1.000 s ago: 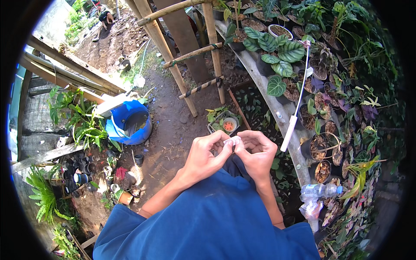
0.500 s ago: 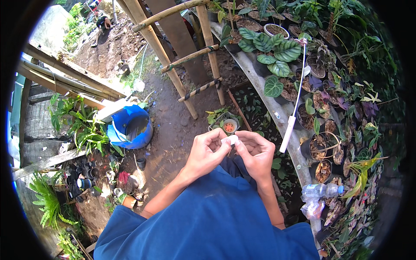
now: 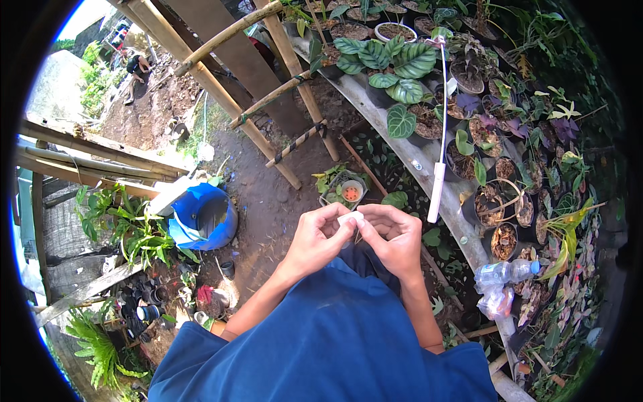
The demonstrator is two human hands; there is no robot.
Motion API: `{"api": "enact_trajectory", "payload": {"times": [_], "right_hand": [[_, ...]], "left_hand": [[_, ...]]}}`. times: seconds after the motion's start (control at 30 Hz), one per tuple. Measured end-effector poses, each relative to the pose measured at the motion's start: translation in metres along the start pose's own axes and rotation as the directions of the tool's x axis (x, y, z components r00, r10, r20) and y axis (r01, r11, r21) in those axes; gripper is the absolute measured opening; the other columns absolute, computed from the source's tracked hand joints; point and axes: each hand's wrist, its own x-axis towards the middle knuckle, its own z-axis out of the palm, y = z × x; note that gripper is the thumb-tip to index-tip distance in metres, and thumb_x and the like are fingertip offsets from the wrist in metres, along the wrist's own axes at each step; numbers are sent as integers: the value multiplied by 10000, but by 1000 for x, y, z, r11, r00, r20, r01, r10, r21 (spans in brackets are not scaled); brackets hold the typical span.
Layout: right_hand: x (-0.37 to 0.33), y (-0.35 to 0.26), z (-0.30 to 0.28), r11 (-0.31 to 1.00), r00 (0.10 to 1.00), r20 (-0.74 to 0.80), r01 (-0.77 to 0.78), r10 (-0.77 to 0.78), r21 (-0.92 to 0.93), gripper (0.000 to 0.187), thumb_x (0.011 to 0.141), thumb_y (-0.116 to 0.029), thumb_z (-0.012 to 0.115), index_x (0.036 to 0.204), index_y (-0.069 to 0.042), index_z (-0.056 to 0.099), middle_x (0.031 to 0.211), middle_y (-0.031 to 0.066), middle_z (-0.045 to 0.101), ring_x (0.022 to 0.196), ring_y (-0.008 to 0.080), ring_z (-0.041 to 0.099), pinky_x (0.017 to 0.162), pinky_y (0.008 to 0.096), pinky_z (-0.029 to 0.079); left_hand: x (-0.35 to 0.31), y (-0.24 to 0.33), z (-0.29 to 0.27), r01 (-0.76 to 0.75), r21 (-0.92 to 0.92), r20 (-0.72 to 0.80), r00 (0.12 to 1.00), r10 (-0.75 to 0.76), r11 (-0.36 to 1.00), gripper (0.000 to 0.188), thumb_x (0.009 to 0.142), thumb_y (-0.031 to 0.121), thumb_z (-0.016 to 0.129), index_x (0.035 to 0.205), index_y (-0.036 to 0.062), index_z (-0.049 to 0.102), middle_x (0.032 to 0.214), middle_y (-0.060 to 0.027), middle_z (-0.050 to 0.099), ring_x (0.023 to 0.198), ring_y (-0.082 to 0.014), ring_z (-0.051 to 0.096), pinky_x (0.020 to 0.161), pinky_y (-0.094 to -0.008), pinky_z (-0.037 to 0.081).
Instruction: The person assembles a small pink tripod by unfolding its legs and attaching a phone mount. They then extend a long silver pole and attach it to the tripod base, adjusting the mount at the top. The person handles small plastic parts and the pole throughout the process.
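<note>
Both my hands meet in front of my body, pinching a small white piece (image 3: 350,218), soft or papery in look; its kind I cannot make out. The thumb and fingers of my left hand (image 3: 316,236) are closed on its left side. My right hand (image 3: 395,238) is closed at its right side, thumb against the piece and fingers curled. A thin brownish strand shows just below the thumbs. Beyond my fingertips stands a small white cup (image 3: 360,189) with orange-red bits in it, set inside a clear container among leaves.
To the left stands a broken-rimmed blue bucket (image 3: 228,231). A bamboo ladder (image 3: 288,175) leans ahead. On the right, a bench edge (image 3: 462,231) carries many potted plants, a white stick (image 3: 437,194) and a plastic bottle (image 3: 509,271). A person (image 3: 137,67) crouches far off.
The view has shifted, so the ladder and bench sit further left and the blue bucket lower. My hands stay together on the white piece, which has tilted slightly.
</note>
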Motion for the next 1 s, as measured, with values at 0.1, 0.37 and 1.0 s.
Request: {"api": "enact_trajectory", "payload": {"times": [0.1, 0.37, 1.0], "right_hand": [[-3, -2, -3, 998, 999, -31, 14, -16, -56, 244, 905, 23, 717, 1134, 96, 678, 1032, 144, 739, 880, 148, 730, 783, 265, 604], [-8, 4, -3, 998, 982, -189, 15, -5, 54, 191, 912, 15, 697, 1091, 80, 683, 1012, 126, 740, 880, 136, 730, 794, 256, 588], [1, 17, -4, 954, 981, -191, 93, -38, 284, 133, 933, 18, 666, 1037, 99, 685, 1000, 91, 698, 913, 127, 698, 834, 255, 566]], "left_hand": [[5, -2, 3, 3, 15, 19, 1000, -4, 1000, 143, 981, 123, 642, 909, 2, 663, 747, 36, 638, 621, 4, 511, 532, -199, 393], [12, 10, 15, -305, 436, 73, 950, 305, 847, 95, 910, 68, 677, 867, -13, 652, 719, -59, 630, 612, -87, 589, 539, -264, 462], [19, 12, 23, -433, 475, 102, 892, 440, 766, 80, 914, 19, 691, 979, -23, 677, 793, -111, 662, 649, -205, 641, 590, -321, 508]]}}
